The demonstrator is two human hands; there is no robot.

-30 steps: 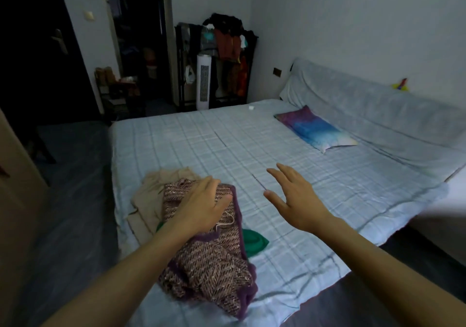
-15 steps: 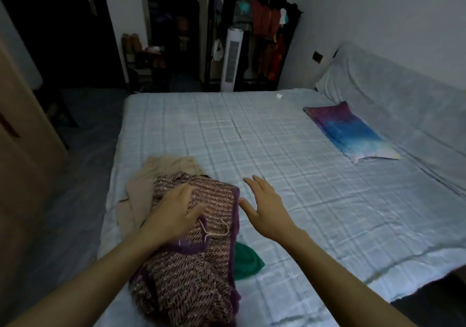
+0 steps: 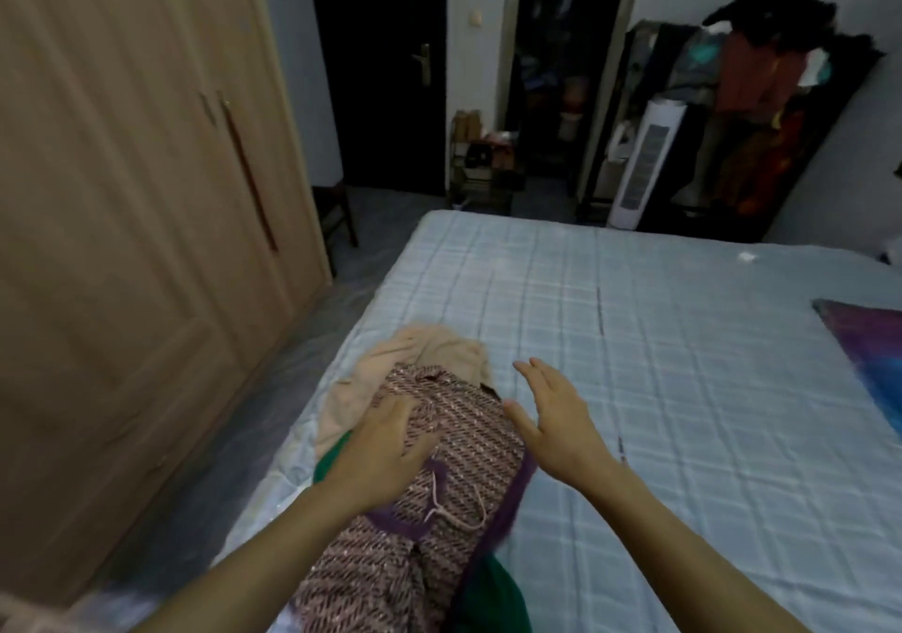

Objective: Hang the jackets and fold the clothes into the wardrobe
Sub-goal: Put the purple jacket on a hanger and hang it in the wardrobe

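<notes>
Jacket (image 3: 468, 442) lies under left grip (image 3: 385, 442), flat-fingered; right grip (image 3: 551, 417) hovers beside, spread.

one wide-angle view, worn on the head, looks forward and down from the near corner of the bed (image 3: 634, 339), close over its sheet, facing the wardrobe (image 3: 122, 193) at left and a dark doorway (image 3: 551, 71) beyond.
</notes>
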